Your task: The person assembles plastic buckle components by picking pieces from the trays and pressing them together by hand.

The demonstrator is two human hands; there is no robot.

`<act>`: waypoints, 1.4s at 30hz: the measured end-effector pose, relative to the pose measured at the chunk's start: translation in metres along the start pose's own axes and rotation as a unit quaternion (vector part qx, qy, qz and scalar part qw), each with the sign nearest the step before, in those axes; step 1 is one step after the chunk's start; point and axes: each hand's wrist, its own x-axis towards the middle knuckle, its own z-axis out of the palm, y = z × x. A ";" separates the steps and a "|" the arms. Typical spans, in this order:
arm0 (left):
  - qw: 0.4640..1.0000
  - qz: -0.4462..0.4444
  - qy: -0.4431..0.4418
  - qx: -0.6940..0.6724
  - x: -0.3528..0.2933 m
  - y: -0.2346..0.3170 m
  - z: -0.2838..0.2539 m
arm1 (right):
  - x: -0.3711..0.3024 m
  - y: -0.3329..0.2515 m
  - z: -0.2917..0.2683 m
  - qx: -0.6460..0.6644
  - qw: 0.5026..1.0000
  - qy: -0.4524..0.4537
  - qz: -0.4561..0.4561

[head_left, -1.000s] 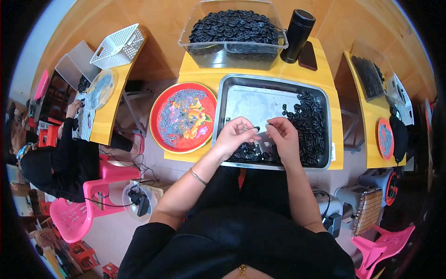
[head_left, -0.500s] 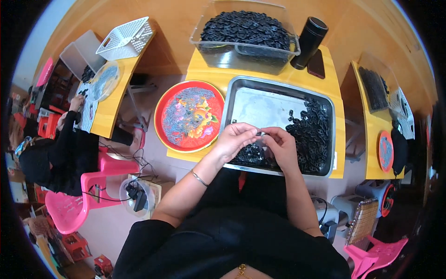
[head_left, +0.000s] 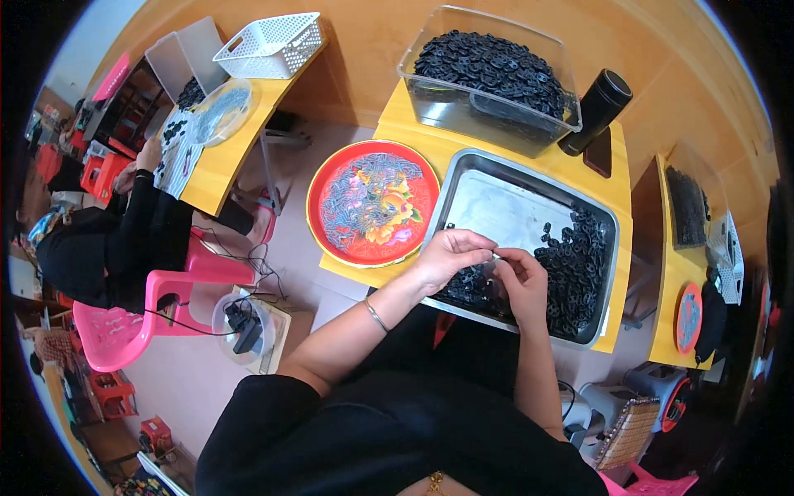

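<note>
Over the near part of a silver metal tray point(head_left: 500, 194), my left hand point(head_left: 447, 263) and my right hand point(head_left: 524, 289) meet fingertip to fingertip. Both are closed in a pinch around a tiny piece, mostly hidden by the fingers; its kind cannot be made out. Small black looped parts point(head_left: 571, 277) are heaped along the right side of the tray, and more black parts point(head_left: 471, 289) lie under my hands. Left of it stands a round red tray point(head_left: 318, 194) with a flower pattern, strewn with thin silvery pin-like pieces point(head_left: 341, 207).
Behind the metal tray are a clear bin point(head_left: 442, 95) full of black parts, a black bottle point(head_left: 601, 107) and a dark phone point(head_left: 599, 155). A co-worker point(head_left: 124, 240) in black sits at the left table, near a white basket point(head_left: 277, 50). Another yellow table point(head_left: 668, 306) stands right.
The whole view has swung, so the tables and trays appear farther right and tilted. My hands stay pinched together over the metal tray.
</note>
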 end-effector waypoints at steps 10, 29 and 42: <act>0.999 0.036 -0.016 0.022 0.000 -0.003 -0.003 | 0.000 0.001 0.001 -0.018 1.000 -0.007 -0.007; 1.000 0.013 0.004 -0.008 0.002 -0.004 -0.004 | 0.000 -0.002 0.001 0.018 1.000 0.016 -0.007; 1.000 0.006 0.000 -0.013 0.000 -0.002 -0.003 | 0.001 0.002 -0.001 0.011 0.999 0.029 -0.014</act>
